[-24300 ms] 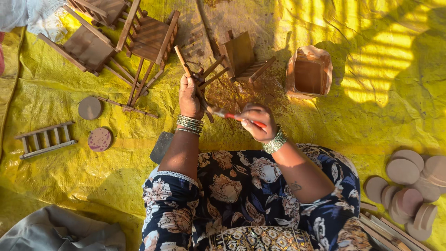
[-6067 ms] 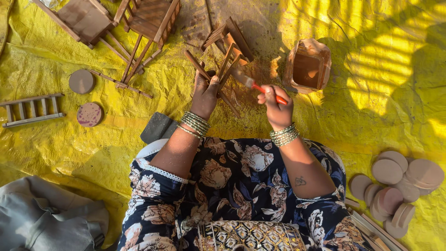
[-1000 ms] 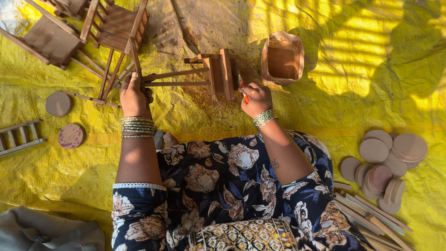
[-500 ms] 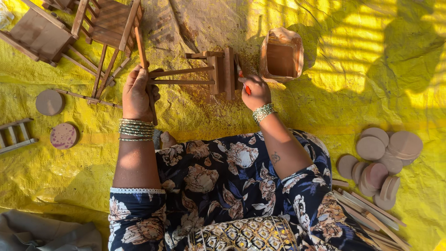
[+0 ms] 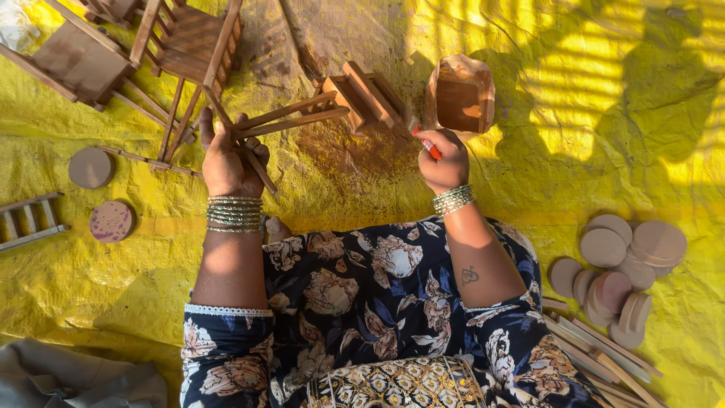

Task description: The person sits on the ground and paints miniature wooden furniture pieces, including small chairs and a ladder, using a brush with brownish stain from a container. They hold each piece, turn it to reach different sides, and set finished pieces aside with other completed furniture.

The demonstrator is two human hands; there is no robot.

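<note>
On the yellow sheet (image 5: 619, 113), at twelve o'clock from the lap, a small wooden stool frame (image 5: 340, 106) is lying on its side. The left hand (image 5: 226, 155) is gripping its long legs, fingers closed around them. The right hand (image 5: 445, 162) is pinching a red-handled brush (image 5: 429, 145), its tip hidden near the frame. A clay-brown container (image 5: 459, 94) is sitting at one o'clock, just beside the brush. Finished frames (image 5: 174, 45) are crowding at ten o'clock, wooden discs (image 5: 623, 261) lying at four o'clock.
</note>
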